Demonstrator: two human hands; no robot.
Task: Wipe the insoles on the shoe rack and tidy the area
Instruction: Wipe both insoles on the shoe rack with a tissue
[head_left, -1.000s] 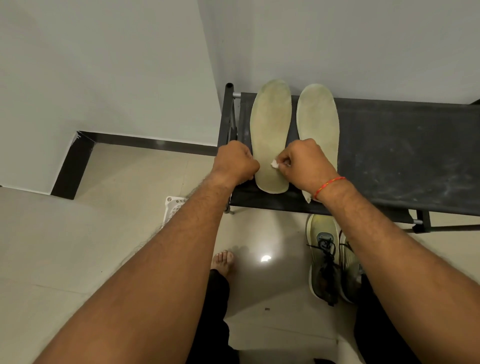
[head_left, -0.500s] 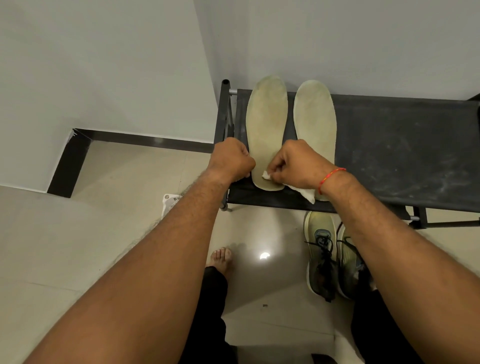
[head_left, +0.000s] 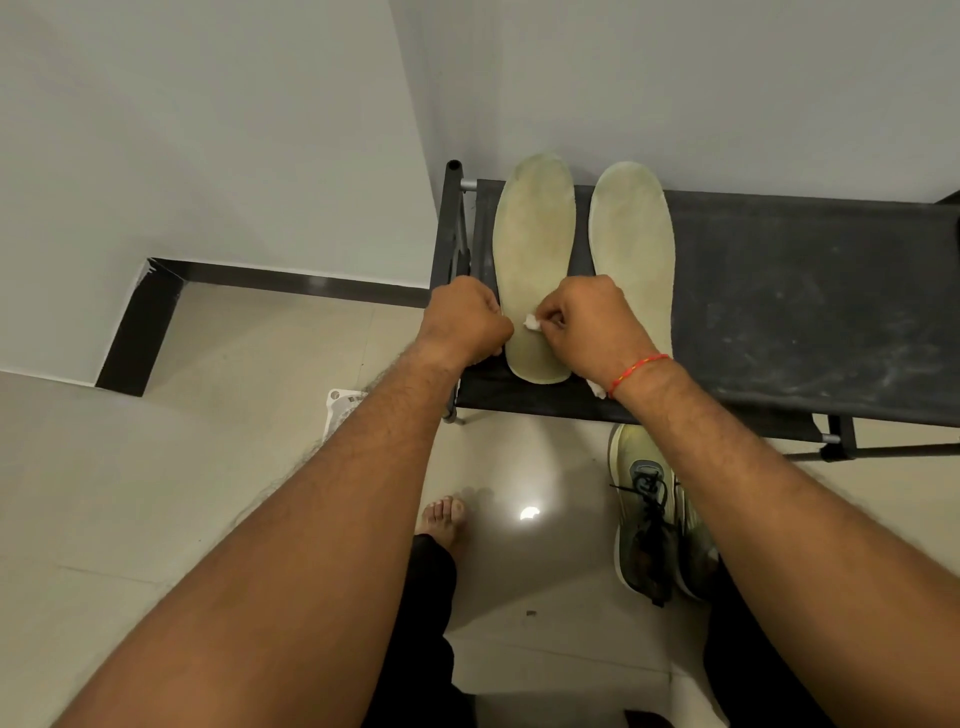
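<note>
Two pale yellow-green insoles lie side by side on the black fabric top of the shoe rack (head_left: 810, 291), toes toward the wall. My right hand (head_left: 592, 322) is closed on a small white tissue (head_left: 531, 323) and presses it on the heel part of the left insole (head_left: 535, 249). A bit of the tissue also shows under my wrist. My left hand (head_left: 467, 322) is a fist at the left edge of that insole's heel, pinning it against the rack. The right insole (head_left: 634, 239) lies partly behind my right hand.
A pair of greenish sneakers (head_left: 649, 509) with black laces stands on the tiled floor below the rack's front edge. A white plastic item (head_left: 340, 410) lies on the floor left of the rack leg. My bare foot (head_left: 441, 519) is on the tiles. Walls close in behind and left.
My right hand with the tissue slid toward the heel of the left insole half a second ago and has come back up slightly. My left hand has stayed at the insole's edge.
</note>
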